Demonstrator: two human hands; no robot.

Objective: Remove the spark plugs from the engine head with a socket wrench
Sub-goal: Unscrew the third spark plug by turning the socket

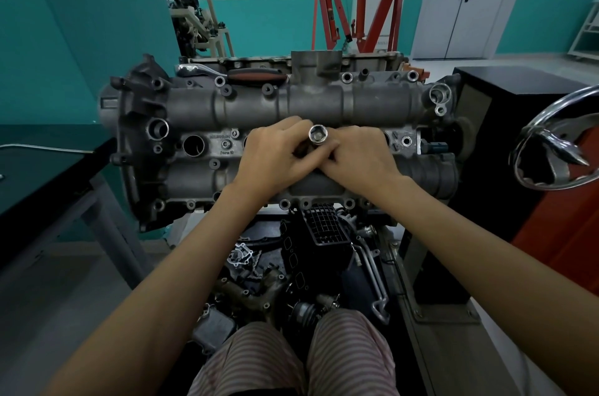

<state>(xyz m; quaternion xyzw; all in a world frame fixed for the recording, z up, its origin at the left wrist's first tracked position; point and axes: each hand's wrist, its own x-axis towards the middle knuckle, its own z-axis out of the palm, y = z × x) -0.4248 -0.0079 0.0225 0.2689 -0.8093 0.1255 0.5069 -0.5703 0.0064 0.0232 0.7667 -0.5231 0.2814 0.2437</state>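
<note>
— Where does it stand?

— Both hands meet over the middle of the engine head (278, 103). The left hand (275, 155) and right hand (359, 155) have their fingers curled round a long socket (318, 135), so each grip is clamped on it. Its open square end faces up, and its lower end is hidden behind the fingers, seemingly down in a plug well.

— And the wrench?

— The ratchet (233, 73) with the red and black handle lies on the far edge of the head, untouched. One empty well (193, 146) shows to the left.

— How should this step be done well?

— I'd keep the socket straight in line with the well, turn it by finger until it drops over the plug's hex, then fit the ratchet. Tilted, it could slip or crack the plug.
</note>
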